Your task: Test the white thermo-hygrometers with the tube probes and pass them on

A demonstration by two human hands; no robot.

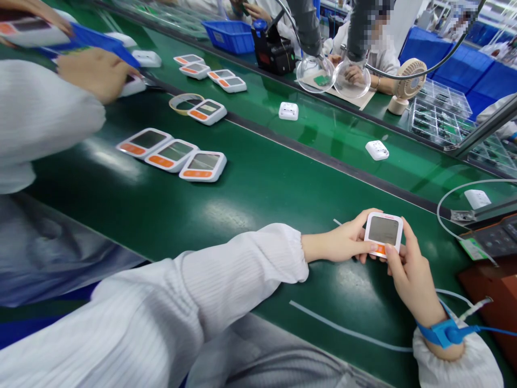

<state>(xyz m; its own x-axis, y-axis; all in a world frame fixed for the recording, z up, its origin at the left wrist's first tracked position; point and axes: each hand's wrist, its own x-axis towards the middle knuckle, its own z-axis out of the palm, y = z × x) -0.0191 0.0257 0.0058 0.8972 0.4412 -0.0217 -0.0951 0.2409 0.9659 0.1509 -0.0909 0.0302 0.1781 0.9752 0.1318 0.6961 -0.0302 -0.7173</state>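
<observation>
Both hands, left hand [343, 245] & right hand [407, 269], clasp one white display unit [383, 233] above green bench [262, 194]; three like units [173, 155] lie nearby, set down.

Bright overhead light leaves soft white glare on the glossy green conveyor belt [258, 194] beyond the grip; frame edges bend and blur.

The device [383, 233] held between the left hand [347, 242] and right hand [410, 269] has a white plastic shell, smooth and faintly glossy, with a grey matt screen. The desk [258, 188] under it is a green mat, smooth and shiny with lamp glare. Both sleeves are white ribbed cloth [210, 291]. Beyond the device, a clear tape ring [186, 102] looks glossy.
</observation>
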